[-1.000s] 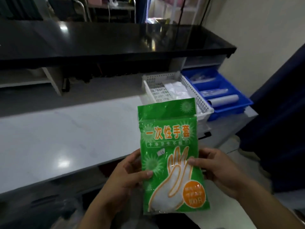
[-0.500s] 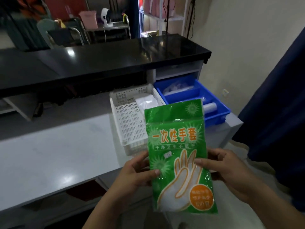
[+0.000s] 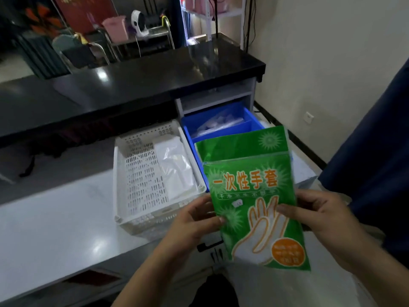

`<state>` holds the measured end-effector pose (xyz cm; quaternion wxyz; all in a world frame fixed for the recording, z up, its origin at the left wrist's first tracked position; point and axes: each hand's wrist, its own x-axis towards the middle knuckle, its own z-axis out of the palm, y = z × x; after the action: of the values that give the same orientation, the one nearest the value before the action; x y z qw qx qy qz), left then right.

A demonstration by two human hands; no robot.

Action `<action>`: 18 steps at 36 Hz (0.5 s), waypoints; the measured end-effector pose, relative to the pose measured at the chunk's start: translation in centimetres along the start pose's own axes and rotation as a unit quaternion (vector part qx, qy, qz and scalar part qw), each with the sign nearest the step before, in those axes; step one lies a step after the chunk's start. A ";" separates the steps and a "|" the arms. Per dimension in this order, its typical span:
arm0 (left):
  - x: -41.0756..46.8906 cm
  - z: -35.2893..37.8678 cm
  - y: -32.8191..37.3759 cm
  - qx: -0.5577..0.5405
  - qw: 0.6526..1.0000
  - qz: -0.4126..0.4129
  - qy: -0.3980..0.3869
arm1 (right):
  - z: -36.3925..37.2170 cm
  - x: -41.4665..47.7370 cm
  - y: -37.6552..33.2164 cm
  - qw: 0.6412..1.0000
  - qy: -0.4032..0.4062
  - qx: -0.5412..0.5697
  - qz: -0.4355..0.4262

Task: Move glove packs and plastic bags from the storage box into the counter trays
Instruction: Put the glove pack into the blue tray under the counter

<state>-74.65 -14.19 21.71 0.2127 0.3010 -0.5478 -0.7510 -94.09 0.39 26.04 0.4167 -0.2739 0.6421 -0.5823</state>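
Observation:
A green glove pack (image 3: pixel 252 196) with orange lettering and a hand drawing stands upright in front of me. My left hand (image 3: pixel 194 222) pinches its left edge and my right hand (image 3: pixel 325 220) grips its right edge. Behind the pack on the pale counter sits a white perforated tray (image 3: pixel 141 180) with white plastic bags (image 3: pixel 174 167) along its right side. To the right of it is a blue tray (image 3: pixel 221 116) holding clear plastic packets; the pack hides its front half. The storage box is not in view.
A black raised counter top (image 3: pixel 132 83) runs behind the trays, with an open shelf under it. A dark blue curtain (image 3: pixel 376 151) hangs at the right. Chairs, a pink bin and a small fan stand in the room beyond. The counter's front edge is just below my hands.
I have stepped closer to the trays and the view has swung right. The pack, still held in both hands, now sits in front of the blue tray.

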 end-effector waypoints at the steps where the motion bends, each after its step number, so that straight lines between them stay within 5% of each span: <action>1: 0.8 0.2 0.2 0.000 1.000 0.000 -0.004 | -0.2 0.3 -0.5 1.000 0.008 -0.003 -0.008; 18: 16.0 -1.1 4.8 -0.061 0.998 0.006 0.010 | -1.4 15.4 -9.0 0.996 -0.009 -0.078 -0.047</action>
<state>-85.62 -26.80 22.53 0.2409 0.2917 -0.5009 -0.7784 -104.24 -13.33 31.41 0.3723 -0.3408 0.6683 -0.5465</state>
